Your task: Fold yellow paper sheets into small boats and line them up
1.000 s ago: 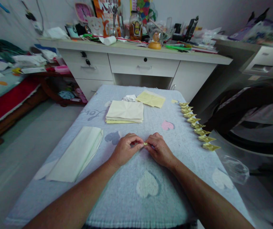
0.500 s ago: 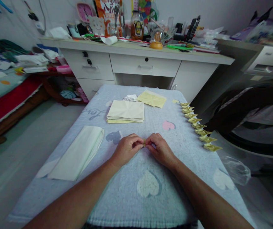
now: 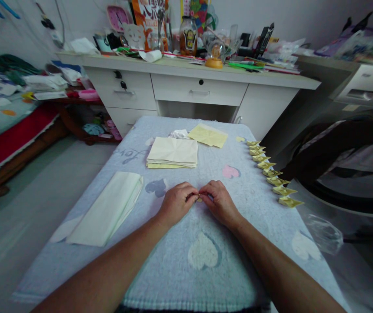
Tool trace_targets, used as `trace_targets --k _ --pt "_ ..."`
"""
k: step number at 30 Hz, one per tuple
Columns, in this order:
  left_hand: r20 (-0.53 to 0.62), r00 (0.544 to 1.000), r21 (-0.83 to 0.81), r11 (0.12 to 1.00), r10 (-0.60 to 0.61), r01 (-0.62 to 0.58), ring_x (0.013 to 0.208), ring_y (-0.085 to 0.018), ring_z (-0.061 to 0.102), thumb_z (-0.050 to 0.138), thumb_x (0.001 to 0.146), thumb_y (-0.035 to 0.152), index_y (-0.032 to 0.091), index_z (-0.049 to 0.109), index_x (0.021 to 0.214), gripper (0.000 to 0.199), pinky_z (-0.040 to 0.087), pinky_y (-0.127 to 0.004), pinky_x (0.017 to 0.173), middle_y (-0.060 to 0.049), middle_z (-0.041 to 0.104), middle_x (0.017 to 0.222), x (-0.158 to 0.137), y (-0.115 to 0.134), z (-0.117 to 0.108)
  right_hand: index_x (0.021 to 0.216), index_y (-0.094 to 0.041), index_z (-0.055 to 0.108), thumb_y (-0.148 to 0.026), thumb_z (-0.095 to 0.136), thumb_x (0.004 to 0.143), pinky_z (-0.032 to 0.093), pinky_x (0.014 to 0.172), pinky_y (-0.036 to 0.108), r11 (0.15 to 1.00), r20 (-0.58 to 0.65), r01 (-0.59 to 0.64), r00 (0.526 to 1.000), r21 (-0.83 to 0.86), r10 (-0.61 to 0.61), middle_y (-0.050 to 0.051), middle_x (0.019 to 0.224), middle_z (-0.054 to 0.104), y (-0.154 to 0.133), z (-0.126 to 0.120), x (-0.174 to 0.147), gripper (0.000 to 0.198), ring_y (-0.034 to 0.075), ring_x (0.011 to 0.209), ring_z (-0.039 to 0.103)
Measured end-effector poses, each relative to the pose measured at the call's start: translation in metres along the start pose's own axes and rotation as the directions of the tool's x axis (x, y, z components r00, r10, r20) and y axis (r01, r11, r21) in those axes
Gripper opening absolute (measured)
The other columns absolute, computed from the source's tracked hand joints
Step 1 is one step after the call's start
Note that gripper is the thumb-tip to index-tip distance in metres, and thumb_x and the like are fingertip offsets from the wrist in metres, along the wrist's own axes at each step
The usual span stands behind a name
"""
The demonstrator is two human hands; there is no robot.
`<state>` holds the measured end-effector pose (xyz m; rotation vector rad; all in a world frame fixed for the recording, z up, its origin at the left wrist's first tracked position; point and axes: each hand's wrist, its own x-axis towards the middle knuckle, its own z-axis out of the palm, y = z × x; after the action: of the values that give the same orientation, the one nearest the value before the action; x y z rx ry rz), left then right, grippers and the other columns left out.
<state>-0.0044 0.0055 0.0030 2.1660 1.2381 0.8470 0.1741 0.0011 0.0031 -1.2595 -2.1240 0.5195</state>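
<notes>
Over the middle of the cloth-covered table, my left hand [image 3: 179, 200] and my right hand [image 3: 218, 200] meet fingertip to fingertip. Both pinch a small piece of folded yellow paper [image 3: 200, 199], mostly hidden by the fingers. Along the table's right edge runs a row of several small folded yellow paper shapes [image 3: 273, 181] with pointed ends. Beyond my hands lies a stack of creased cream paper sheets [image 3: 172, 152]. Some yellow creased sheets [image 3: 209, 135] rest behind it to the right. A long folded pale sheet [image 3: 106, 211] lies left of my left forearm.
A crumpled white tissue [image 3: 179, 134] sits behind the stack. Past the table stands a white desk [image 3: 199, 82] crowded with a jar [image 3: 188, 37] and other clutter. At right is a washing machine [image 3: 359, 95] with its door open; a bed [image 3: 10, 121] is at left.
My fingertips have shifted slightly around the small yellow paper, which now shows a little below them. The other papers stay where they were.
</notes>
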Motion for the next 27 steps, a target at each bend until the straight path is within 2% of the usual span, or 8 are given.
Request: trace_targets --k 4,7,12,15,20,23,27 --pt "-0.007 1.000 -0.013 1.000 -0.012 0.012 0.078 -0.015 0.060 0.055 0.086 0.017 0.020 0.065 0.080 0.012 0.043 -0.025 0.070 -0.002 0.064 0.081 0.0000 0.0017 -0.0017 0.085 -0.022 0.068 -0.017 0.060 0.088 0.040 0.076 0.034 1.000 -0.018 0.012 1.000 0.013 -0.012 0.005 0.081 0.061 0.0022 -0.0024 0.0001 0.010 0.019 0.083 0.052" --pt "-0.057 0.997 -0.041 0.998 -0.042 0.040 0.077 -0.015 0.060 0.053 0.087 0.017 0.020 0.062 0.081 0.010 0.043 -0.026 0.071 -0.001 0.064 0.080 -0.0011 0.0031 -0.0044 0.082 -0.021 0.066 -0.015 0.059 0.087 0.040 0.076 0.033 0.999 -0.042 -0.017 0.999 0.046 0.019 0.004 0.080 0.061 0.0044 -0.0059 -0.0002 0.010 0.019 0.081 0.053" --pt "-0.051 0.978 -0.285 0.941 -0.205 0.182 0.066 -0.013 0.064 0.049 0.090 0.024 0.019 0.057 0.086 0.010 0.045 -0.023 0.064 0.002 0.065 0.072 -0.0025 0.0032 -0.0041 0.080 -0.020 0.061 -0.012 0.055 0.085 0.041 0.071 0.029 0.983 -0.089 -0.108 0.989 0.152 0.122 0.002 0.077 0.060 0.0044 -0.0080 -0.0005 0.011 0.017 0.077 0.054" --pt "-0.018 0.966 -0.429 0.874 -0.260 0.227 0.072 -0.014 0.068 0.046 0.091 0.027 0.019 0.053 0.088 0.010 0.045 -0.022 0.060 -0.001 0.068 0.080 -0.0020 0.0018 -0.0008 0.081 -0.020 0.060 -0.013 0.053 0.085 0.040 0.068 0.027 0.976 -0.098 -0.109 0.987 0.187 0.129 0.002 0.078 0.059 0.0021 -0.0070 -0.0003 0.011 0.015 0.074 0.054" --pt "0.044 0.950 -0.581 0.766 -0.308 0.275 0.072 -0.014 0.069 0.046 0.091 0.029 0.018 0.047 0.084 0.012 0.044 -0.019 0.049 -0.007 0.067 0.105 -0.0003 0.0011 0.0028 0.080 -0.020 0.060 -0.014 0.053 0.086 0.040 0.068 0.025 0.975 -0.145 -0.056 0.985 0.216 0.089 0.001 0.077 0.057 0.0007 -0.0062 -0.0006 0.011 0.014 0.074 0.054" --pt "0.064 0.947 -0.619 0.732 -0.314 0.285 0.073 -0.013 0.069 0.047 0.090 0.029 0.018 0.047 0.084 0.012 0.049 -0.020 0.053 -0.008 0.066 0.108 -0.0003 0.0020 0.0028 0.079 -0.020 0.061 -0.013 0.053 0.085 0.040 0.067 0.024 0.974 -0.143 -0.044 0.987 0.220 0.077 0.001 0.076 0.056 0.0002 -0.0073 -0.0007 0.012 0.014 0.073 0.054" --pt "0.070 0.942 -0.655 0.697 -0.329 0.292 0.075 -0.013 0.069 0.050 0.089 0.028 0.017 0.048 0.083 0.013 0.055 -0.026 0.065 -0.007 0.067 0.103 -0.0001 0.0021 0.0023 0.078 -0.020 0.061 -0.015 0.053 0.084 0.041 0.068 0.025 0.970 -0.151 -0.057 0.984 0.235 0.094 0.001 0.076 0.057 -0.0004 -0.0079 -0.0018 0.011 0.014 0.073 0.055"
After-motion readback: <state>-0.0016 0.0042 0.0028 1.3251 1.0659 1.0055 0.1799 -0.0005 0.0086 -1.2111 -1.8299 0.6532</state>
